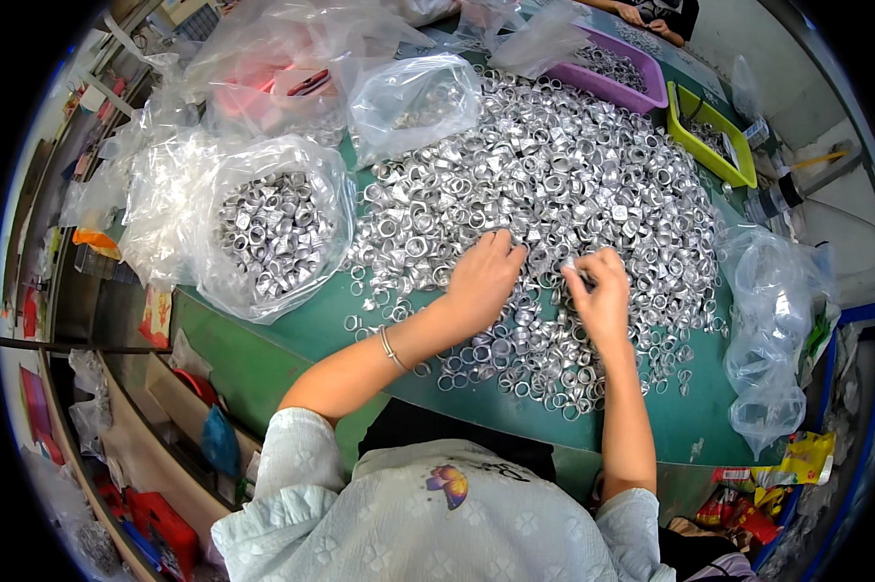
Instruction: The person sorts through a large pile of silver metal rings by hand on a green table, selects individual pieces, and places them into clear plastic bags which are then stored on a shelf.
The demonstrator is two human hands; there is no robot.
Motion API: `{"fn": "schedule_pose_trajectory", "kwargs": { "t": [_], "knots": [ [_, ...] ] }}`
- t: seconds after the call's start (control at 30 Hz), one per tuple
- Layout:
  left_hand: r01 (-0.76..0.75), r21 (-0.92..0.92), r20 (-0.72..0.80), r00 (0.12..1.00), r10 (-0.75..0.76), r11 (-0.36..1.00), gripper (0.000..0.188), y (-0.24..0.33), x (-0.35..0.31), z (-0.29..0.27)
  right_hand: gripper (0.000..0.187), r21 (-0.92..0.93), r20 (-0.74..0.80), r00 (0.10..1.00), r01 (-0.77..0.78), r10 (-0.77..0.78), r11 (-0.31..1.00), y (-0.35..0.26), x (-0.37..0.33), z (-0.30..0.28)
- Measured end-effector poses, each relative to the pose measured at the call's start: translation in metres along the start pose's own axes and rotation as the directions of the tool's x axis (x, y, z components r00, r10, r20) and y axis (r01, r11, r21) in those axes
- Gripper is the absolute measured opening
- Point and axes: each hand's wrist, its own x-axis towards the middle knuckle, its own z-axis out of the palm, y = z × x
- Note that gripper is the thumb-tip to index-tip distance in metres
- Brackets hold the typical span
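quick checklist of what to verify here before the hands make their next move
1. Both hands in view: ok; left hand and right hand are at the pile of metal rings.
2. Left hand's grasp clear: cannot tell; its fingertips are hidden.
3. Right hand's grasp clear: cannot tell; a small pale piece shows at the thumb tip, too small to make out.
4. Clear plastic bag left of the pile open: ok; rings show inside.
5. All rings gathered together: not ok; stray rings lie at the pile's fringe.
6. Purple basket and lime-green basket upright: ok.
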Motion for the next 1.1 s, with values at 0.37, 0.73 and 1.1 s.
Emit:
{"fn": "schedule_pose_trajectory", "kwargs": {
  "t": [0.37, 0.73, 1.1],
  "knots": [
    [0.059, -0.191, 0.098, 0.994, -0.041, 0.98, 0.022, 0.018, 0.0, -0.003, 0.014, -0.027, 0.103, 0.959, -0.263, 0.264, 0.964, 0.028, -0.035, -0.049],
    [-0.053, -0.13, -0.092, 0.995, 0.041, 0.99, 0.012, 0.017, 0.021, 0.016, 0.008, -0.051, 0.086, 0.959, -0.266, 0.27, 0.963, 0.028, -0.046, -0.071],
    [0.704, -0.611, 0.748, 0.663, 0.028, -0.363, 0.026, 0.027, -0.004, -0.014, 0.018, 0.75, 0.619, 0.735, -0.448, 0.277, -0.487, 0.021, -0.067, -0.059]
  ]
}}
